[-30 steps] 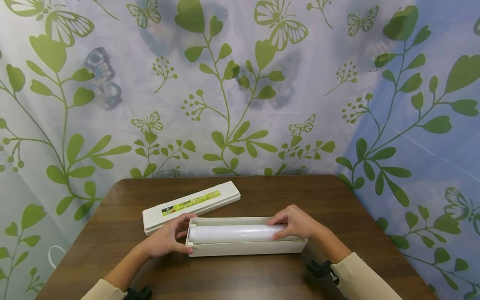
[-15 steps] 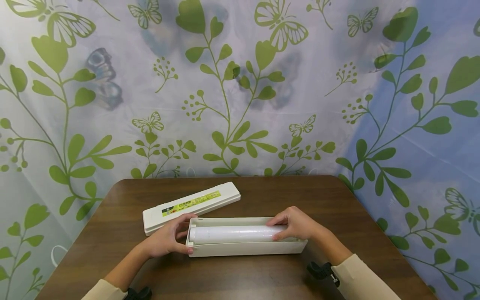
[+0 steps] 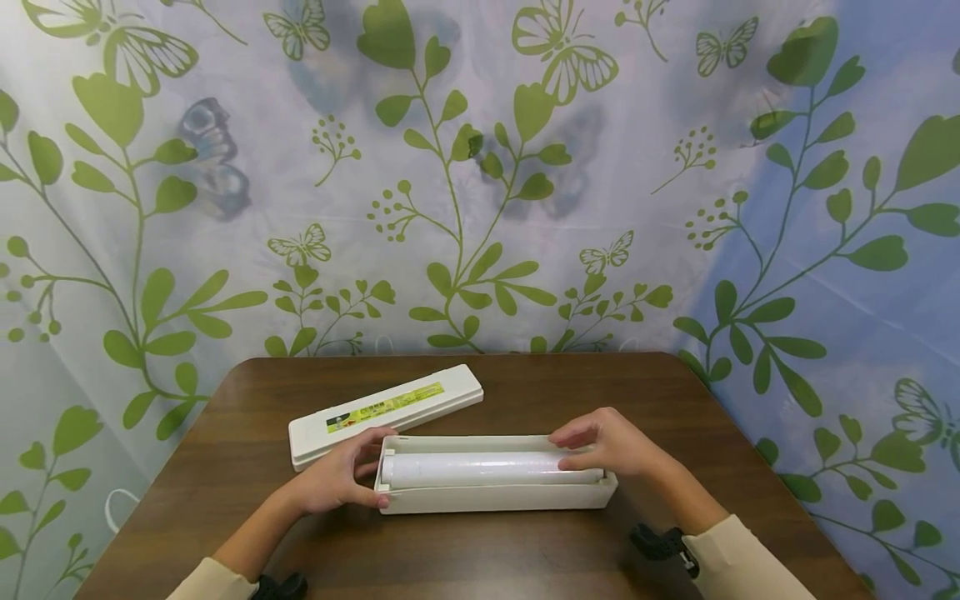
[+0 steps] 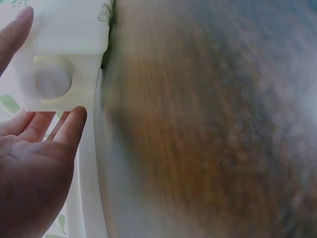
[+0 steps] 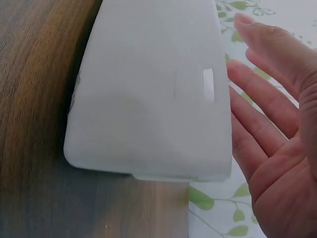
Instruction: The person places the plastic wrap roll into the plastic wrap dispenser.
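A long white plastic box (image 3: 495,498) lies open-topped near the middle of the table, and a roll of what looks like cling film (image 3: 480,468) lies lengthwise inside it. My left hand (image 3: 337,477) grips the box's left end, thumb at the front corner and fingers behind. In the left wrist view that end wall (image 4: 85,89) shows between thumb and fingers. My right hand (image 3: 611,446) hovers at the box's right end, its fingers loosely bent over the roll and holding nothing. Behind the box lies its white lid (image 3: 386,412) with a green-yellow label.
Everything lies on a dark brown wooden table (image 3: 480,550) with rounded far corners. A curtain (image 3: 480,208) printed with leaves and butterflies hangs right behind the table. Black straps (image 3: 663,543) are worn at both wrists.
My right hand has let go of the roll's right end and shifted slightly right and up, uncovering that end. The left hand and box have stayed in place.
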Demonstrator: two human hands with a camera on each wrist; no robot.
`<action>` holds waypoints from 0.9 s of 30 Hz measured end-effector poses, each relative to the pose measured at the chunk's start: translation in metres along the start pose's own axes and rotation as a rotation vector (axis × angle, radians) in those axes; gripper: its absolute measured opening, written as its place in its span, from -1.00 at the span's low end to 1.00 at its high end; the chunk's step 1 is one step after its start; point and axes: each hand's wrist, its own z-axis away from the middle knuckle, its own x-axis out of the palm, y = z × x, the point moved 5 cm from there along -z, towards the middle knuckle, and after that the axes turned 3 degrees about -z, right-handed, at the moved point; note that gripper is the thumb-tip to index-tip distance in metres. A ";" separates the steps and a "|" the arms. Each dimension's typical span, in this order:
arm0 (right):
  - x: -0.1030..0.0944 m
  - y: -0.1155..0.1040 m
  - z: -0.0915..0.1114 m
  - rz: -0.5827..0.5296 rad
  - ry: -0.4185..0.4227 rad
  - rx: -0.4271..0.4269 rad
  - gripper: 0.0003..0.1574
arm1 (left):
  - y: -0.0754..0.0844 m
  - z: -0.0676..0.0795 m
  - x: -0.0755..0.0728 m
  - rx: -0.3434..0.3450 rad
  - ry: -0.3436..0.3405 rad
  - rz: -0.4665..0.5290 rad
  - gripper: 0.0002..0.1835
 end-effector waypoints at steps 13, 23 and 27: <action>-0.019 0.011 0.023 -0.117 0.185 -0.044 -0.56 | -0.001 0.000 0.001 -0.012 0.001 0.008 0.02; -0.027 0.028 0.041 -0.185 0.317 -0.034 -0.55 | -0.001 0.000 0.001 -0.007 -0.004 0.016 0.03; -0.027 0.032 0.047 -0.219 0.329 -0.051 -0.50 | -0.001 0.000 0.001 -0.012 -0.002 0.010 0.03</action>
